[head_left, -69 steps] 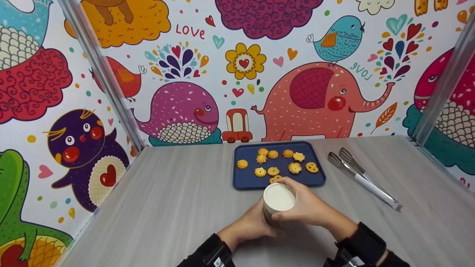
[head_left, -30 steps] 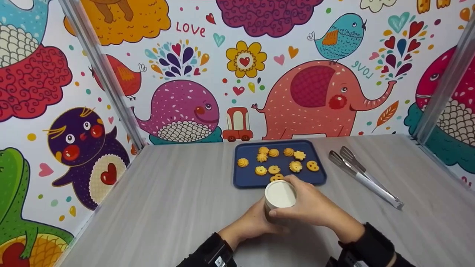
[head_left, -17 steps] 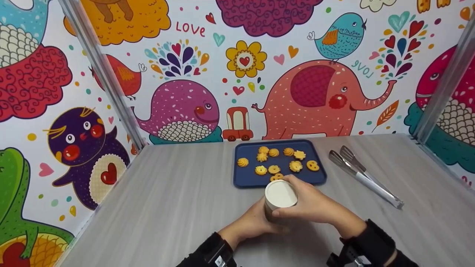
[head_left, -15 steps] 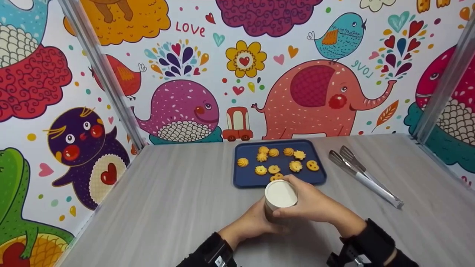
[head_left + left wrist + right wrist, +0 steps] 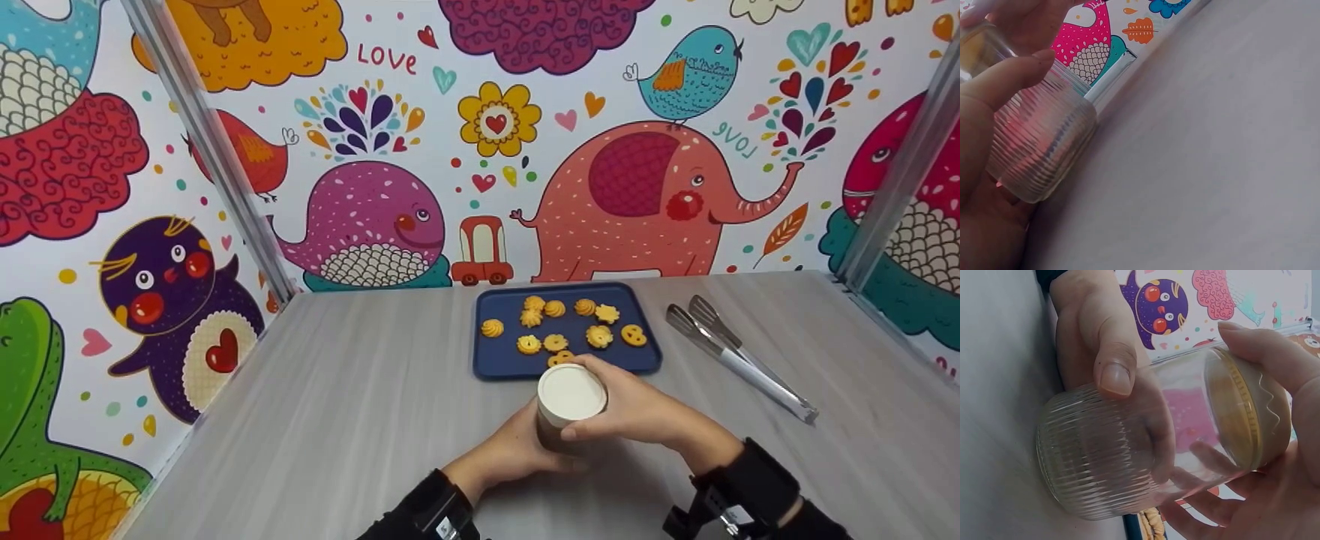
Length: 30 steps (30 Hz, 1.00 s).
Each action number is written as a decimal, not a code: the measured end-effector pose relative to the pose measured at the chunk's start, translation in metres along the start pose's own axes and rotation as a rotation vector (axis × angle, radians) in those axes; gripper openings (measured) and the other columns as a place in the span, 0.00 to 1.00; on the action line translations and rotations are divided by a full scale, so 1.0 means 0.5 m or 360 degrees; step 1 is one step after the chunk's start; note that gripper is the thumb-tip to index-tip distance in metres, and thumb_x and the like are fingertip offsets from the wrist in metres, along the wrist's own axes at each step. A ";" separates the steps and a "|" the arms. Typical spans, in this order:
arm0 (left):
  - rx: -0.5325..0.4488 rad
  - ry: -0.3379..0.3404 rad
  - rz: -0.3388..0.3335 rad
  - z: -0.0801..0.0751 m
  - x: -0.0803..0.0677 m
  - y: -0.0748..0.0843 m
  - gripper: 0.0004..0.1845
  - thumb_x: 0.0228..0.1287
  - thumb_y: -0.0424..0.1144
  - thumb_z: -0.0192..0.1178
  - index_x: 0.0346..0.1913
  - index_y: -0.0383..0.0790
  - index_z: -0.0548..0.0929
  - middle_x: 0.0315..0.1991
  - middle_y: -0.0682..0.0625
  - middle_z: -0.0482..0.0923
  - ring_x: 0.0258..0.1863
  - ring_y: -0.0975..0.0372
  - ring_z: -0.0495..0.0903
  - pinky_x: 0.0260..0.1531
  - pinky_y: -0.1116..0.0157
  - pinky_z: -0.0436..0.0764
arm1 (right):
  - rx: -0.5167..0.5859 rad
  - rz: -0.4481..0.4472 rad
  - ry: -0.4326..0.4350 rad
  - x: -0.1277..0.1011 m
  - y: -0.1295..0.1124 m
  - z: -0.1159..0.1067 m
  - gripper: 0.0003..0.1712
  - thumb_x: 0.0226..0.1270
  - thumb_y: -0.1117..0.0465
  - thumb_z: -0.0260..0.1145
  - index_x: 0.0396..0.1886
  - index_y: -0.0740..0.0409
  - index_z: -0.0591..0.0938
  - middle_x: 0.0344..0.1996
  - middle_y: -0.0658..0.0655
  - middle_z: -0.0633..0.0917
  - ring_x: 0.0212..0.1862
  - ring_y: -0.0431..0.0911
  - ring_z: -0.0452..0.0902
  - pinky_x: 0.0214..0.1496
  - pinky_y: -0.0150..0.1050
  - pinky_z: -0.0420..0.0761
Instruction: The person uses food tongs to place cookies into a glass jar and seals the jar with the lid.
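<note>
A clear glass jar (image 5: 1095,455) with a ribbed lower body stands between both hands, its cream lid (image 5: 572,391) on top. My left hand (image 5: 514,454) wraps round the jar's body, thumb across the glass in the right wrist view. The lid is gripped at its rim by my right hand (image 5: 637,409), thumb on the near side and fingers on the far side. Through the glass, no contents show. In the left wrist view, the ribbed glass (image 5: 1044,146) has its base at the tabletop. Whether the lid sits loose or tight, I cannot tell.
Just beyond the hands lies a blue tray (image 5: 495,367) bearing several cookies (image 5: 598,337) of mixed shapes. Metal tongs (image 5: 739,364) rest on the grey table (image 5: 360,405) to the tray's right. Walls with cartoon prints (image 5: 622,202) enclose the back and sides.
The right hand and its thumb have shifted slightly rightward along the lid's rim, and the lid moved a little right with it. The left hand stays nearly still. Tray and tongs remain in place.
</note>
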<state>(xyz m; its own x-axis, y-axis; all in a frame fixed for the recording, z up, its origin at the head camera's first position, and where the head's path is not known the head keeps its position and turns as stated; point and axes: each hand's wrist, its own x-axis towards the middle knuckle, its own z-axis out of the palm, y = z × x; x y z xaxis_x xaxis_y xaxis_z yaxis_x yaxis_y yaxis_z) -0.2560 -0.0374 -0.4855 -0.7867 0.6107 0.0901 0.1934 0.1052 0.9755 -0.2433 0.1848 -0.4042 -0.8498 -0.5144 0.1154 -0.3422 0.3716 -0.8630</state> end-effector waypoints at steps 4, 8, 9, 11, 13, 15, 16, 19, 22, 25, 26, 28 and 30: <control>-0.0001 -0.0009 0.0012 0.000 0.001 0.000 0.60 0.52 0.36 0.83 0.84 0.57 0.57 0.75 0.60 0.68 0.74 0.67 0.66 0.76 0.62 0.61 | 0.0100 0.0032 -0.0061 0.001 0.009 -0.006 0.52 0.54 0.53 0.86 0.74 0.62 0.71 0.62 0.60 0.81 0.63 0.55 0.75 0.66 0.54 0.73; 0.0025 -0.0008 0.0008 0.000 0.001 0.001 0.60 0.53 0.37 0.83 0.84 0.57 0.57 0.75 0.61 0.68 0.74 0.67 0.66 0.77 0.60 0.59 | 0.0190 0.0049 -0.0108 0.002 0.017 -0.010 0.52 0.54 0.54 0.86 0.75 0.61 0.70 0.63 0.59 0.80 0.65 0.55 0.73 0.68 0.54 0.72; 0.0033 -0.0007 0.0006 0.000 0.000 0.001 0.60 0.53 0.37 0.83 0.84 0.57 0.57 0.75 0.61 0.68 0.74 0.67 0.66 0.77 0.60 0.59 | 0.0203 0.0051 -0.0113 0.003 0.018 -0.011 0.51 0.54 0.54 0.86 0.75 0.60 0.71 0.63 0.59 0.80 0.65 0.55 0.73 0.68 0.54 0.71; 0.0043 -0.0007 0.0003 0.000 0.000 0.001 0.60 0.53 0.38 0.83 0.84 0.57 0.57 0.75 0.61 0.68 0.74 0.67 0.66 0.77 0.59 0.58 | 0.0219 0.0052 -0.0123 0.003 0.020 -0.012 0.51 0.54 0.55 0.86 0.75 0.60 0.70 0.64 0.59 0.80 0.66 0.55 0.73 0.68 0.54 0.71; 0.0055 -0.0005 0.0002 0.000 0.001 0.001 0.60 0.53 0.38 0.83 0.84 0.57 0.57 0.75 0.62 0.68 0.74 0.67 0.66 0.77 0.59 0.58 | 0.0223 0.0053 -0.0132 0.002 0.020 -0.013 0.52 0.54 0.55 0.86 0.75 0.60 0.70 0.64 0.59 0.80 0.66 0.55 0.73 0.68 0.54 0.71; 0.0062 -0.0003 0.0004 0.000 0.000 0.001 0.60 0.53 0.38 0.84 0.84 0.57 0.57 0.75 0.62 0.68 0.74 0.67 0.66 0.77 0.59 0.58 | 0.0224 0.0054 -0.0140 0.002 0.018 -0.013 0.52 0.55 0.54 0.86 0.76 0.60 0.69 0.65 0.59 0.80 0.66 0.55 0.72 0.68 0.54 0.71; 0.0064 -0.0002 0.0005 0.000 0.000 0.001 0.60 0.53 0.38 0.84 0.84 0.57 0.57 0.75 0.62 0.68 0.74 0.67 0.66 0.77 0.59 0.58 | 0.0226 0.0045 -0.0149 0.002 0.017 -0.013 0.53 0.55 0.54 0.86 0.77 0.61 0.68 0.65 0.59 0.79 0.66 0.55 0.72 0.68 0.54 0.71; 0.0085 0.0004 0.0014 -0.001 -0.001 0.002 0.60 0.52 0.39 0.84 0.84 0.56 0.57 0.75 0.62 0.68 0.74 0.67 0.66 0.77 0.59 0.58 | 0.0208 0.0005 -0.0142 0.000 0.009 -0.014 0.53 0.56 0.55 0.85 0.77 0.62 0.67 0.68 0.60 0.78 0.68 0.56 0.72 0.69 0.55 0.70; 0.0097 0.0001 0.0016 -0.001 -0.002 0.004 0.60 0.52 0.40 0.84 0.84 0.56 0.57 0.75 0.62 0.68 0.75 0.68 0.65 0.78 0.60 0.58 | 0.0081 -0.0011 -0.0054 -0.004 -0.005 -0.014 0.54 0.55 0.52 0.86 0.76 0.62 0.67 0.69 0.60 0.77 0.68 0.57 0.71 0.66 0.55 0.72; 0.0092 -0.0006 0.0013 -0.001 -0.003 0.006 0.60 0.52 0.41 0.84 0.84 0.57 0.56 0.76 0.62 0.67 0.75 0.68 0.64 0.78 0.60 0.58 | -0.0119 0.0031 0.0082 -0.010 -0.025 -0.010 0.54 0.53 0.47 0.87 0.73 0.62 0.70 0.67 0.60 0.78 0.66 0.56 0.74 0.62 0.56 0.77; 0.0082 -0.0012 0.0012 -0.001 -0.003 0.007 0.60 0.53 0.40 0.83 0.84 0.58 0.56 0.76 0.62 0.67 0.76 0.68 0.64 0.78 0.60 0.58 | -0.0179 0.0054 0.0118 -0.011 -0.032 -0.007 0.54 0.52 0.46 0.87 0.72 0.62 0.71 0.66 0.60 0.79 0.64 0.55 0.75 0.61 0.55 0.78; 0.0068 -0.0018 0.0004 -0.001 -0.003 0.008 0.60 0.53 0.40 0.83 0.84 0.58 0.56 0.76 0.62 0.67 0.75 0.67 0.65 0.77 0.60 0.59 | -0.0260 0.0096 0.0172 -0.014 -0.044 0.000 0.54 0.51 0.44 0.88 0.71 0.63 0.72 0.64 0.60 0.80 0.61 0.54 0.77 0.59 0.55 0.79; 0.0064 -0.0025 -0.0003 -0.001 -0.003 0.008 0.60 0.54 0.39 0.83 0.84 0.59 0.56 0.76 0.61 0.67 0.75 0.67 0.65 0.77 0.60 0.59 | -0.0302 0.0145 0.0208 -0.017 -0.054 0.008 0.54 0.50 0.44 0.88 0.70 0.64 0.73 0.61 0.60 0.81 0.59 0.53 0.79 0.58 0.55 0.80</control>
<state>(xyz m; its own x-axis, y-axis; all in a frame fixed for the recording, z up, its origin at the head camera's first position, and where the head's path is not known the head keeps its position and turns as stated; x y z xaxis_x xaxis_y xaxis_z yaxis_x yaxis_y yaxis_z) -0.2544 -0.0383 -0.4815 -0.7780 0.6225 0.0849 0.2155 0.1375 0.9668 -0.2252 0.1764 -0.3839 -0.9210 -0.3722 0.1148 -0.3205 0.5568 -0.7663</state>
